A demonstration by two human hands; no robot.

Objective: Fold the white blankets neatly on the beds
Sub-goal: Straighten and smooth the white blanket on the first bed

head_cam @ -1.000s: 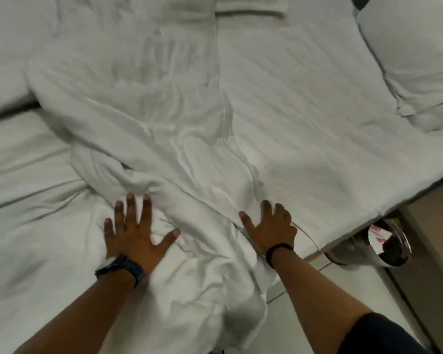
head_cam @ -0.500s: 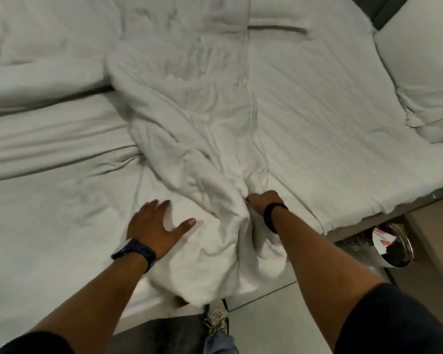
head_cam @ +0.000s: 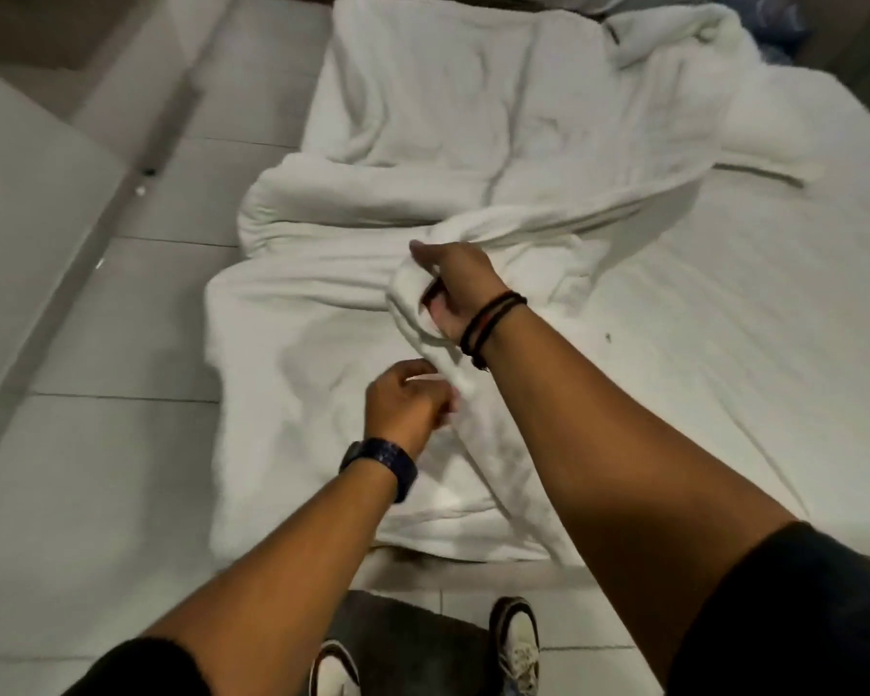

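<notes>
Right hand [head_cam: 455, 288] clenched on a bunched ridge of the white blanket [head_cam: 473, 118] sprawled beyond the fingers across the bed [head_cam: 724, 369], left hand [head_cam: 405, 401] pinching the hem just below: best drawn taut, edges matched.

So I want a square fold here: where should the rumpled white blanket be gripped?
Judging by its pose, grip the rumpled white blanket along the bunched edge that both hands hold, coming from the near side. The right hand and left hand already pinch that ridge, which runs off as one band.
</notes>
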